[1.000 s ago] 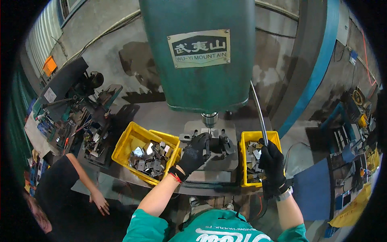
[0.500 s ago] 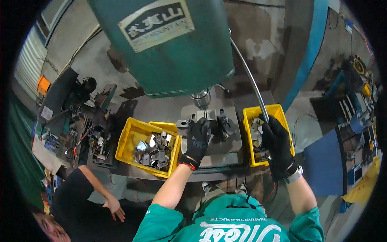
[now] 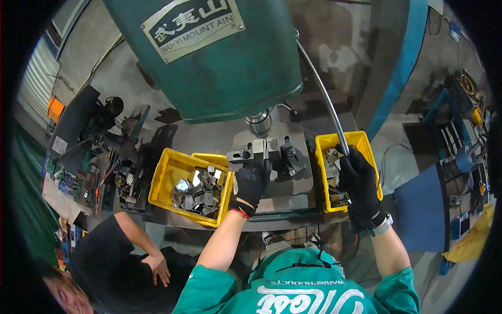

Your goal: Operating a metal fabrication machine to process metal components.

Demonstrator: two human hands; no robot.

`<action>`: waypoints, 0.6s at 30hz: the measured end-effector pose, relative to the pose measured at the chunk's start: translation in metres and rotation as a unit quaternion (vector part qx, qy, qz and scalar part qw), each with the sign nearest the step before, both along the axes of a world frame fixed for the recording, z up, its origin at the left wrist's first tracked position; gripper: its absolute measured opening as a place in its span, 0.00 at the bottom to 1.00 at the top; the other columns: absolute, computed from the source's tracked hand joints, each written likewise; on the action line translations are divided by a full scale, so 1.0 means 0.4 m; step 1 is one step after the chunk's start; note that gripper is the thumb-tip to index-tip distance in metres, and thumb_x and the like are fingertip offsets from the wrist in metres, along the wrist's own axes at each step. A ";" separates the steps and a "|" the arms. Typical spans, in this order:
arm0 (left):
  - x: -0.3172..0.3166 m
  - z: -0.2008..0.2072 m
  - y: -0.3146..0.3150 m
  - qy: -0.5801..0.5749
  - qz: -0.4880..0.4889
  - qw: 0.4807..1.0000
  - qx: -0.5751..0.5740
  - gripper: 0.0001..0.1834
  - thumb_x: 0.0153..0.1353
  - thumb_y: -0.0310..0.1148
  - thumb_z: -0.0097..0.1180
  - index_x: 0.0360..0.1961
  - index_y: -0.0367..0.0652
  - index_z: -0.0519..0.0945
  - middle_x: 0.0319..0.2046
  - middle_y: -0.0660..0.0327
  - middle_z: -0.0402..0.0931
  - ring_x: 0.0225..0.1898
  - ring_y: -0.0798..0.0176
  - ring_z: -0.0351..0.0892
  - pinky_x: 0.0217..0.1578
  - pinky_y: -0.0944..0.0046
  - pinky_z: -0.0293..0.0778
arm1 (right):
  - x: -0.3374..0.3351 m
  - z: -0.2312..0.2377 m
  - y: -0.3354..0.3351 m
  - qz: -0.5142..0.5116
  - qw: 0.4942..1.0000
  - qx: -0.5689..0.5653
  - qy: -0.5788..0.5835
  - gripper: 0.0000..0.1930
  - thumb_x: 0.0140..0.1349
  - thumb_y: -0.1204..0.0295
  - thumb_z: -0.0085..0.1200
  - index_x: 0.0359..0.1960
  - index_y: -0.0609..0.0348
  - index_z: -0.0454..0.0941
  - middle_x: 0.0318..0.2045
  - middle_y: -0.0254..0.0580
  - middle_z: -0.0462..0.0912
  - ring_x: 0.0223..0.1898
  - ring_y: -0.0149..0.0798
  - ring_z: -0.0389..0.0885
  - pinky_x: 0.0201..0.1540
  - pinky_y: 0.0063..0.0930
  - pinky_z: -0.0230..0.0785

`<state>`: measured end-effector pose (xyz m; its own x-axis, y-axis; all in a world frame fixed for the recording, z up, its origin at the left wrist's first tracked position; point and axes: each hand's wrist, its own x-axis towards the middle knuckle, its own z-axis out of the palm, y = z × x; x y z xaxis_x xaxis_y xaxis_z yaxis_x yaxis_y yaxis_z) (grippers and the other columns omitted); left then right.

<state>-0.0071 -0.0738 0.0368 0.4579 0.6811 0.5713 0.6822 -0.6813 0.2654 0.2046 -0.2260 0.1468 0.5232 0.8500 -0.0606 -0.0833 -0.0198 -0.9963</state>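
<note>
A green drill press (image 3: 209, 63) stands in front of me, its chuck (image 3: 259, 124) above a clamping fixture (image 3: 251, 153) on a metal base plate (image 3: 293, 196). A small bright metal piece (image 3: 270, 146) sits in the fixture under the chuck. My left hand (image 3: 252, 182), in a black glove, is at the fixture's near side, its fingertips close to that piece. Its fingers look curled, and what they may hold is hidden. My right hand (image 3: 361, 178), also black-gloved, is wrapped round the lower end of the long steel feed lever (image 3: 325, 97).
Left of the fixture, a yellow bin (image 3: 166, 180) holds several bent metal parts; another yellow bin (image 3: 361, 138) with parts stands under my right hand. A bolted clamp (image 3: 291, 154) sits beside the fixture. At lower left is another person (image 3: 115, 261). Machinery (image 3: 99, 136) stands at far left.
My left hand has drawn back slightly toward me, uncovering more of the fixture and the metal piece. My right hand stays on the lever. The view has shifted a little.
</note>
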 end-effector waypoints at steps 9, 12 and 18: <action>-0.017 -0.060 0.014 0.015 -0.007 0.999 0.029 0.06 0.55 0.34 0.52 0.32 0.45 0.75 0.22 0.55 0.74 0.22 0.49 0.74 0.21 0.53 0.67 | 0.002 -0.004 0.002 0.002 1.000 -0.003 0.002 0.12 0.63 0.72 0.47 0.48 0.55 0.73 0.20 0.20 0.68 0.17 0.16 0.62 0.18 0.12 0.54; 0.001 -0.053 0.012 -0.025 0.018 0.998 -0.047 0.12 0.55 0.39 0.54 0.21 0.44 0.73 0.17 0.54 0.72 0.19 0.48 0.73 0.20 0.51 0.67 | 0.004 -0.004 0.003 0.003 1.000 -0.006 -0.023 0.12 0.63 0.73 0.47 0.48 0.56 0.73 0.19 0.21 0.67 0.18 0.16 0.63 0.19 0.12 0.55; 0.021 -0.041 0.007 -0.079 0.014 0.996 -0.024 0.10 0.56 0.38 0.52 0.25 0.44 0.74 0.18 0.54 0.72 0.20 0.49 0.73 0.21 0.51 0.67 | 0.006 -0.013 0.003 0.003 1.000 0.003 -0.011 0.12 0.63 0.74 0.46 0.48 0.57 0.73 0.19 0.21 0.68 0.18 0.17 0.64 0.19 0.13 0.57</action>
<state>0.0012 -0.0709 0.0203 0.3447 0.7213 0.6007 0.6480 -0.6459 0.4037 0.2070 -0.2248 0.1416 0.5198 0.8531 -0.0440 -0.0616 -0.0140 -0.9980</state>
